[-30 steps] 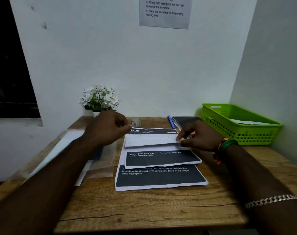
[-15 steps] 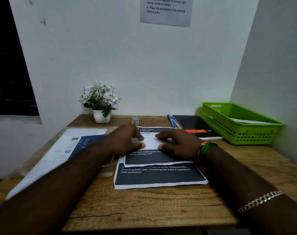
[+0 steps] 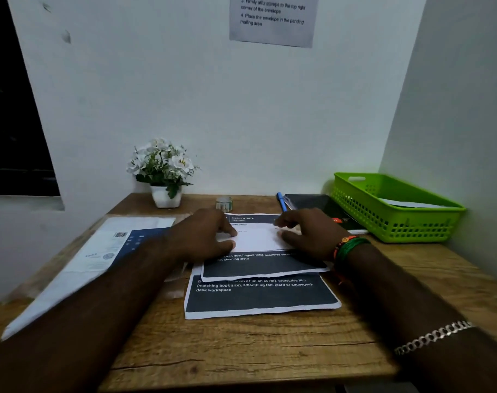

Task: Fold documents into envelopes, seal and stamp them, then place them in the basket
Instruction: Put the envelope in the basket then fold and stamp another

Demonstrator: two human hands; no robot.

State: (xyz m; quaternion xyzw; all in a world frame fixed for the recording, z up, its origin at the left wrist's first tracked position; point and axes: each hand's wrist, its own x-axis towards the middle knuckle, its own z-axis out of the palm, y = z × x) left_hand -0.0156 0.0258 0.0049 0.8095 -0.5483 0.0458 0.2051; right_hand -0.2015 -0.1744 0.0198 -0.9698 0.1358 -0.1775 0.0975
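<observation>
A folded white document lies on top of a stack of printed sheets in the middle of the wooden desk. My left hand presses flat on its left end, thumb and fingers on the paper. My right hand presses on its right end, fingers spread along the fold. The green plastic basket stands at the back right with a white envelope lying inside it.
A potted white flower stands at the back left. A small tape roll, a blue pen and a dark notebook lie behind the sheets. White and blue mailers lie on the left. An instruction sheet hangs on the wall.
The top sheet's upper part was folded down. Both hands came together onto it, then slid apart along the fold and now press its two ends.
</observation>
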